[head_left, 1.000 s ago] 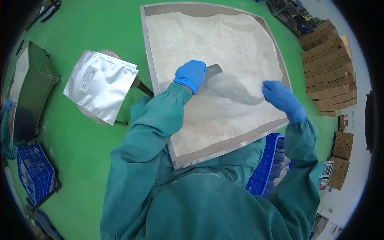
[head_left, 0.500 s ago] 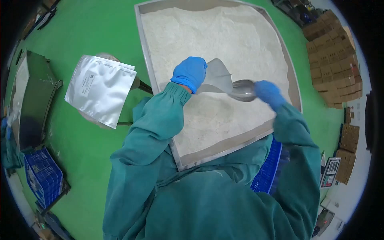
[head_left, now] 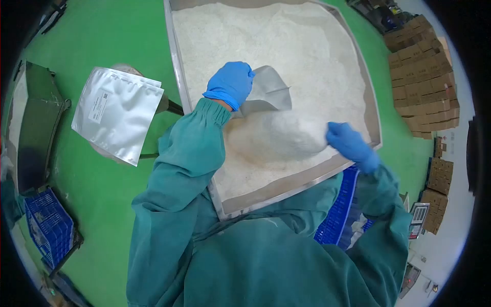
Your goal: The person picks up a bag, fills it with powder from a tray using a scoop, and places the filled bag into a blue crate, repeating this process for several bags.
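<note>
My left hand (head_left: pixel 231 84), in a blue glove, is closed on the edge of a grey foil pouch (head_left: pixel 271 87) above a large metal tray (head_left: pixel 177 64) of off-white powder (head_left: pixel 271 38). The pouch's mouth faces right. In my blue-gloved right hand (head_left: pixel 352 146) is a metal scoop (head_left: pixel 313 148), smeared by motion and heaped with powder. It sits just below and to the right of the pouch, low over the powder. My fingers wrap its right end; the handle itself is hidden.
Silver foil pouches (head_left: pixel 120 112) lie stacked on a round stool left of the tray. Further left stand a metal bin (head_left: pixel 38 123) and a blue crate (head_left: pixel 48 222). Another blue crate (head_left: pixel 335 210) is below the tray's right corner. Cardboard boxes (head_left: pixel 422 77) are piled at right.
The scoop, empty-looking at the pouch's mouth before, has moved down and now carries a heap of powder. My right hand is lower; my left hand still grips the pouch.
</note>
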The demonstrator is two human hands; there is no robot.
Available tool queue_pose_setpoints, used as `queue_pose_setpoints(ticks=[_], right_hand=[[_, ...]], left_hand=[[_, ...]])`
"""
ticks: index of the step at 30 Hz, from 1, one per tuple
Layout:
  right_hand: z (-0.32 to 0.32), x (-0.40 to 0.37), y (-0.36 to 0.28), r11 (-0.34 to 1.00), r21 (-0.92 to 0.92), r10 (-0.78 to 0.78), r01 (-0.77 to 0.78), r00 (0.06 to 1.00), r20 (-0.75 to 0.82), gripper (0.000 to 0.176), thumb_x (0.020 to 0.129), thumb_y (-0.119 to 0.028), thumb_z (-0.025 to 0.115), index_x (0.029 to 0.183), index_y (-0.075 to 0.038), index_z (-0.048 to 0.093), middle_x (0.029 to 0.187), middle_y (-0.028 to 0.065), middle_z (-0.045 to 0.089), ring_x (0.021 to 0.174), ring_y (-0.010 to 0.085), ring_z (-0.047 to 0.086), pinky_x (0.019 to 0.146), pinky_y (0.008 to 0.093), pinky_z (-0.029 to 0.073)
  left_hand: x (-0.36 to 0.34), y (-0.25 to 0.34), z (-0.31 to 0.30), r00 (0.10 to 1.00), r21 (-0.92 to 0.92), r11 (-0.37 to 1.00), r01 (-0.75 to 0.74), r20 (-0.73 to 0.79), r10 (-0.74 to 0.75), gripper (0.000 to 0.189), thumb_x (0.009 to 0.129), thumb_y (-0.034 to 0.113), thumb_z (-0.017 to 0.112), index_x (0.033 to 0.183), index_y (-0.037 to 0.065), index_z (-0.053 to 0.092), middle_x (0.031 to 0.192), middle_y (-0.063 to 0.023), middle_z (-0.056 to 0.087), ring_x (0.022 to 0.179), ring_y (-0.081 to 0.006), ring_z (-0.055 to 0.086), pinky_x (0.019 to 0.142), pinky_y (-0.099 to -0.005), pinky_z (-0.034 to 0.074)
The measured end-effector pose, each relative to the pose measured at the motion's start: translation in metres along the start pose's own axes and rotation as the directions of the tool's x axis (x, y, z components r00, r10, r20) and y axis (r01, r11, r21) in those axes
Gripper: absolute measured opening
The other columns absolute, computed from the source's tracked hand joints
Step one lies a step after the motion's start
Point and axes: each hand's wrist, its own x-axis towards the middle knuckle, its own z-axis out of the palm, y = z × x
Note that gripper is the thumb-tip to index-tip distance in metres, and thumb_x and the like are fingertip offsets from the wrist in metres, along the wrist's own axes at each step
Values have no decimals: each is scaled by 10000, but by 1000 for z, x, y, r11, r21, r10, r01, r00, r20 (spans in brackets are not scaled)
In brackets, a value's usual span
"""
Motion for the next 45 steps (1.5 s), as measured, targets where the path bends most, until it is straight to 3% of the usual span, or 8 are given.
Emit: queue_pose_setpoints(ticks=[5,9,16,20,23,27,31,45], right_hand=[[-68,-14,-46,972,-233,-62,20,983,-172,256,819,-244,459,876,-29,586,802,189,604,772,360,591,698,406,455],[-11,58,-52,705,-499,-685,504,668,-293,200,783,-225,520,807,-44,599,751,169,601,732,363,578,673,432,463],[-76,-11,-50,680,-709,-412,188,898,-156,229,813,-240,502,799,-37,607,715,186,598,733,363,585,657,427,470],[-25,37,-38,903,-394,-225,170,970,-97,584,787,-553,535,997,-14,612,1014,194,608,950,356,569,833,413,440],[54,124,-29,958,278,-22,76,981,-191,518,759,-500,561,749,9,654,642,145,610,619,241,604,594,336,471],[9,82,-39,885,435,-95,166,979,-179,405,734,-377,533,551,-30,631,496,110,527,482,200,501,525,334,411],[-28,14,-32,896,343,-156,282,923,-352,394,722,-357,481,505,-59,619,510,97,486,502,209,480,532,336,392],[51,-155,96,935,16,-337,354,903,-267,358,745,-281,442,529,-80,644,591,109,576,621,294,555,663,347,450]], left_hand=[[-22,10,13,1000,69,998,-12,-13,13,241,845,252,509,791,53,635,807,-176,620,765,-355,594,688,-424,480],[-30,21,9,999,102,994,50,-10,-49,258,846,276,502,800,61,638,807,-170,624,752,-357,598,680,-439,486],[-21,14,-2,996,110,991,81,37,-86,247,848,255,494,817,60,642,825,-168,629,771,-354,605,691,-431,492],[-14,12,10,995,174,980,92,11,-95,266,837,286,514,850,60,653,841,-167,637,800,-336,618,710,-420,497],[-41,47,-15,950,381,880,285,9,-312,297,803,327,553,892,67,664,854,-154,648,815,-315,630,724,-398,503],[-12,-1,-41,814,556,782,-283,570,-111,312,700,332,642,903,100,684,830,-147,656,749,-310,635,688,-371,509],[-18,81,-97,834,388,921,22,501,-231,173,652,240,638,747,105,692,695,-145,634,654,-308,614,615,-408,494],[-242,198,-51,880,100,963,-252,438,185,329,759,306,552,620,25,650,581,-137,601,571,-277,592,617,-386,475]])
